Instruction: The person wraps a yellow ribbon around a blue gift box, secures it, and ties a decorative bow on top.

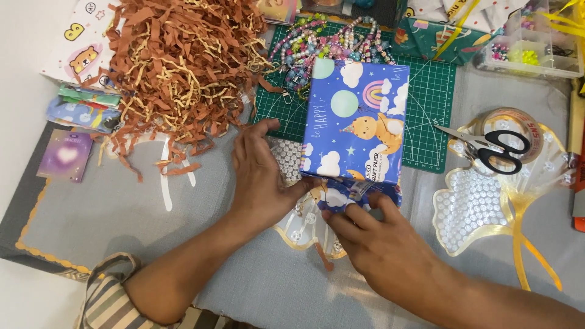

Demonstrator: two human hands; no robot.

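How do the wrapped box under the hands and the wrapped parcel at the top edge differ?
The wrapped box is blue with clouds and a rainbow; the wrapped parcel is dark green. The box lies in full view on the cutting mat, held by the left hand and right hand; the parcel is untouched, partly cut off by the frame and crossed by a yellow ribbon. Both wear printed paper.

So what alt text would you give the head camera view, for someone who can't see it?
Two bare hands fold blue cartoon wrapping paper around a box on a green cutting mat: left hand steadies its side, right hand presses the near flap. Brown paper shreds, scissors and beads lie around.
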